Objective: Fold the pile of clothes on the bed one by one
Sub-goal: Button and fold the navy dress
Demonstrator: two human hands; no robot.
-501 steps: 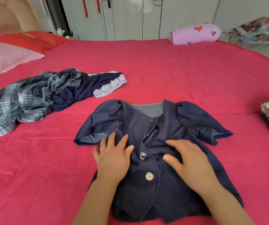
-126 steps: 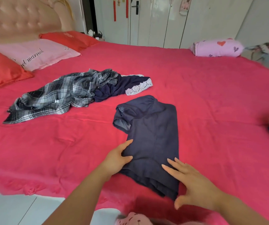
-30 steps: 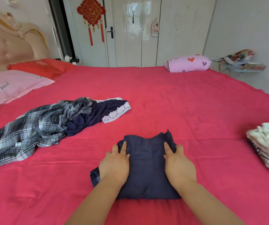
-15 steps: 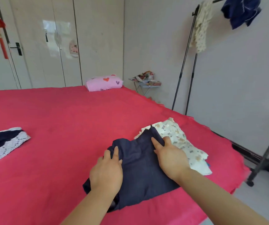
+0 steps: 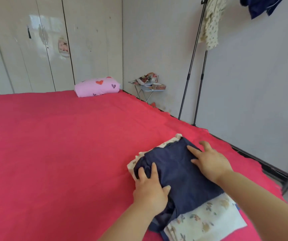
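Red bed point(image 5: 53, 153), near right corner: floral stack point(image 5: 207, 221), folded navy top point(image 5: 178, 173) on it, slightly askew. Left hand point(image 5: 151, 190) and right hand point(image 5: 209, 162) lie flat on the top, fingers spread, gripping nothing. Step: stacking. Next, likely: square it, let go, fetch another garment. Rack point(image 5: 198, 66) and pillow point(image 5: 97, 86) stand well apart; nothing obstructs.

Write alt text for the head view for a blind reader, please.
A left hand and right hand rest on a folded navy top atop a stack of floral clothes on a red bed; a pink pillow lies beyond.
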